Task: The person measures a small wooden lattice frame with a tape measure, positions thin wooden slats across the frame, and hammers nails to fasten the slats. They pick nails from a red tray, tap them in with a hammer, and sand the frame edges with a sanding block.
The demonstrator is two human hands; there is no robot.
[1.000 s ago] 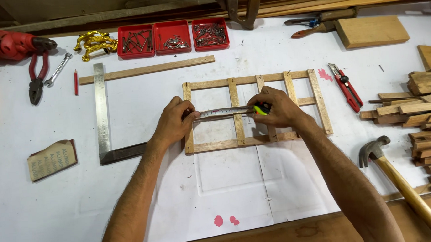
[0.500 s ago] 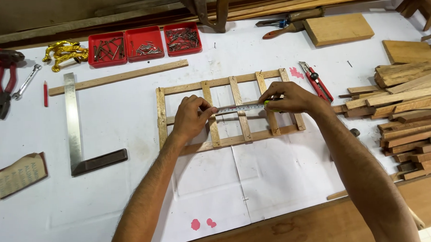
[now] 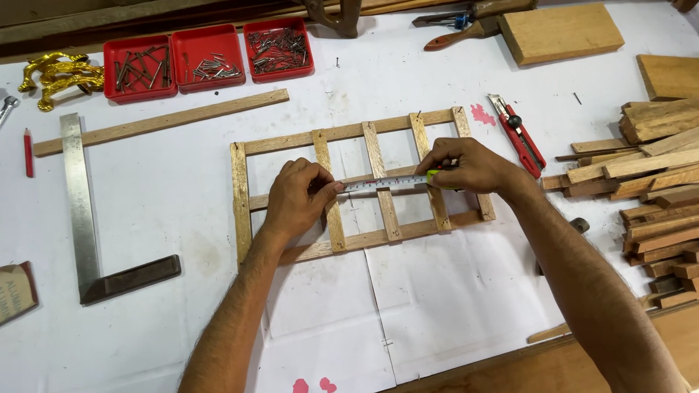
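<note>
A wooden lattice frame [image 3: 245,194] of thin slats lies flat on the white paper-covered bench. A tape measure blade [image 3: 380,183] is stretched across its middle rail. My left hand [image 3: 299,198] pinches the blade's end down on the frame's left part. My right hand [image 3: 468,166] grips the yellow-green tape measure case at the frame's right side, mostly hiding it.
Red utility knife [image 3: 518,133] right of the frame. Stack of wood slats [image 3: 659,201] at right. Steel try square [image 3: 83,213] and a loose strip [image 3: 161,122] at left. Three red nail trays [image 3: 205,58] at the back. Wood block [image 3: 561,32] back right.
The camera view has shifted, so the frame sits further right and the hammer is out of sight. Both hands stay on the tape across the frame, hardly moved relative to it.
</note>
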